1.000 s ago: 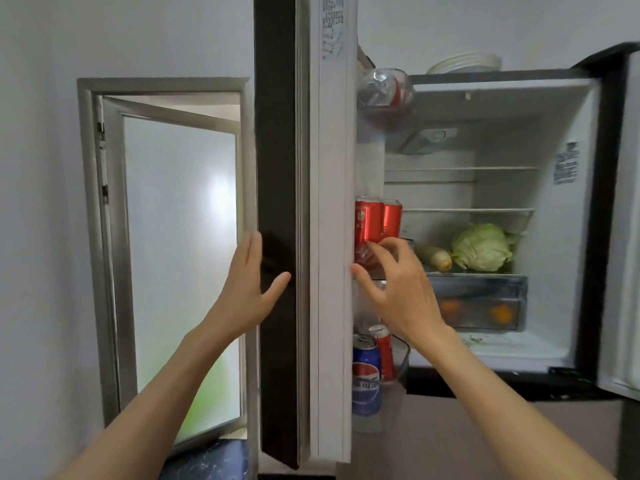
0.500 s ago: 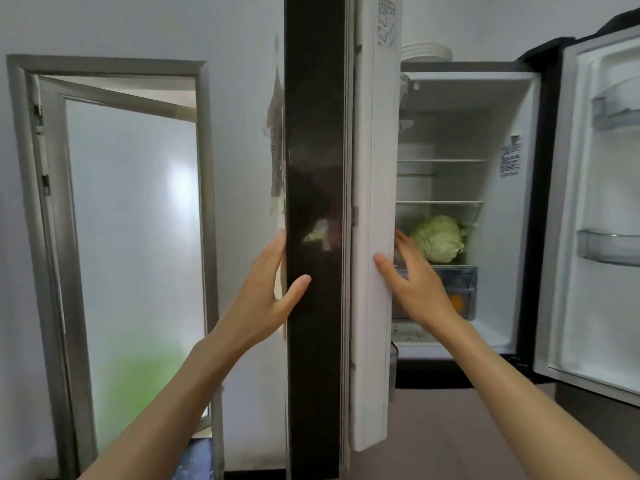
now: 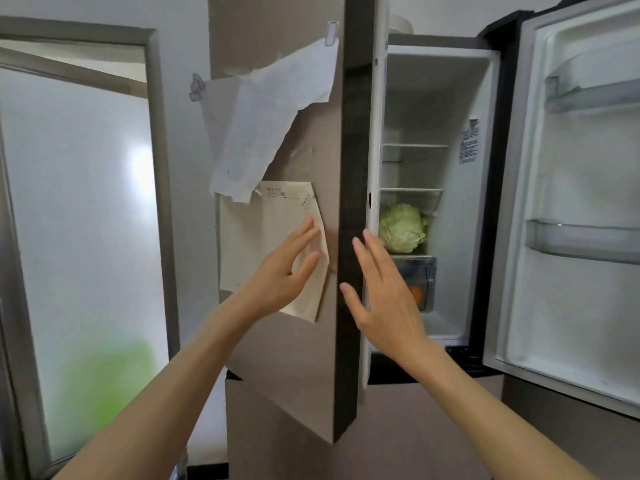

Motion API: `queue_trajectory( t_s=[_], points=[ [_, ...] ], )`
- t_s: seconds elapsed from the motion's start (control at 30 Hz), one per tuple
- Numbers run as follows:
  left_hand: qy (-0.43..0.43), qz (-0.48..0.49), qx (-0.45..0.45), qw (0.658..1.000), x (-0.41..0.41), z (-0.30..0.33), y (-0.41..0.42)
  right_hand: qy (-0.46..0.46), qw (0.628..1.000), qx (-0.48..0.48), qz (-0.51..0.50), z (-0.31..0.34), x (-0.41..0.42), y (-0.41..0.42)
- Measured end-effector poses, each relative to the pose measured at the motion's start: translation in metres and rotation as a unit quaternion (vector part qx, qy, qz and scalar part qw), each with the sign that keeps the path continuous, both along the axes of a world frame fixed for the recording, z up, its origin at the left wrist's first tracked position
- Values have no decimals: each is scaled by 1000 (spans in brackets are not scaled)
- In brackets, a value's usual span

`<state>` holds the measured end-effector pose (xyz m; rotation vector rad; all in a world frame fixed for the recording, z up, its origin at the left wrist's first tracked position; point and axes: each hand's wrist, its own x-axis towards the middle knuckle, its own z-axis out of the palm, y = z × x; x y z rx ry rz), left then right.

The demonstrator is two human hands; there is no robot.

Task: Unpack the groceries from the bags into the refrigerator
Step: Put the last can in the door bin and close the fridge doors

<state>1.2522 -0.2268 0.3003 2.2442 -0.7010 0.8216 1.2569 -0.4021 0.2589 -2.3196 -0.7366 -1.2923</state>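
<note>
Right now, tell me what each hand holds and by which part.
Nothing is held. The left hand lies flat against the fridge door; the right hand is open by its edge.

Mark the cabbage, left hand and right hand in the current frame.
cabbage (image 3: 401,227), head view, middle of the head of leaves
left hand (image 3: 282,271), head view, back of the hand
right hand (image 3: 388,296), head view, back of the hand

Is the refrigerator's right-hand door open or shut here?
Open. The right door stands swung out, showing its inner shelves and the cabbage inside.
</note>
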Motion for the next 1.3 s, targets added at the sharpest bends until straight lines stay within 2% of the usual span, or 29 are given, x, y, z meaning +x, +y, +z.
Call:
queue_trajectory(
  t_s=[0.1,0.2,0.3,0.43,0.8,1.3],
  points=[
    [-47,20,36,998,23,-7,-5,-40,996,-63,-52,-7,20,-4],
    [-88,96,91,987,50,-15,-3,-58,984,-108,-127,-14,50,-7],
    [-78,191,178,962,83,-22,0,-37,975,-113,-188,-22,86,-9],
    [-133,208,222,943,129,-38,1,-39,970,-91,-223,-30,129,-10],
    [-237,257,183,919,187,-63,-8,-144,975,-75,-150,-47,193,-20],
    [-225,305,199,904,208,-64,-15,-80,972,-113,-189,-42,220,-24]
  ],
)
